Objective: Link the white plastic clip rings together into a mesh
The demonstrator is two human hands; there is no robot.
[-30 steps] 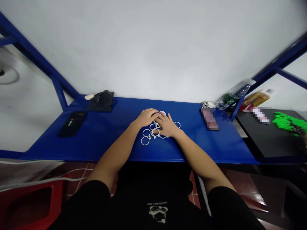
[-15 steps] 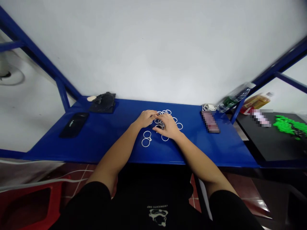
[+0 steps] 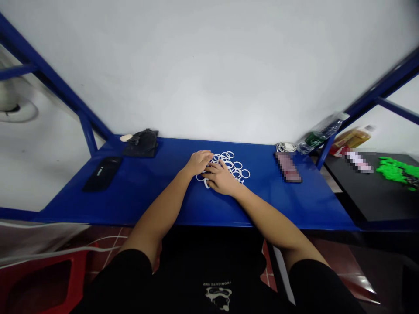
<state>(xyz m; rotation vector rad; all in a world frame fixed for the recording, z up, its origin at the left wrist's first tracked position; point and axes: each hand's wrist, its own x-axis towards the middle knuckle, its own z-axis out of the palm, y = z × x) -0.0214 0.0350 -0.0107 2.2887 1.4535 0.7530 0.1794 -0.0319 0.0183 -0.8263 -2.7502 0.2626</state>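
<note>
Several white rings [image 3: 245, 174] lie in an overlapping heap on the blue table [image 3: 157, 192], between my hands and beyond them. My left hand [image 3: 198, 162] rests along the heap's left side, fingers stretched forward and to the right. Lower and to the right, my right hand [image 3: 222, 179] lies over the near part of the heap with its fingers spread and pointing left. Neither hand visibly grips a ring. Rings under the palms and fingers are partly hidden.
At left are a dark flat case [image 3: 102, 173] and a crumpled black bag [image 3: 144, 140]. A blurred-out phone-like object [image 3: 288, 167], a coiled white cable [image 3: 286, 148] and a plastic bottle [image 3: 322, 133] are at right. Green pieces [image 3: 394, 170] lie on a dark side table [image 3: 356, 192].
My right hand has moved nearer and slightly left, fingers now spread. The two loose rings in front have been drawn into the heap. My left hand has hardly moved.
</note>
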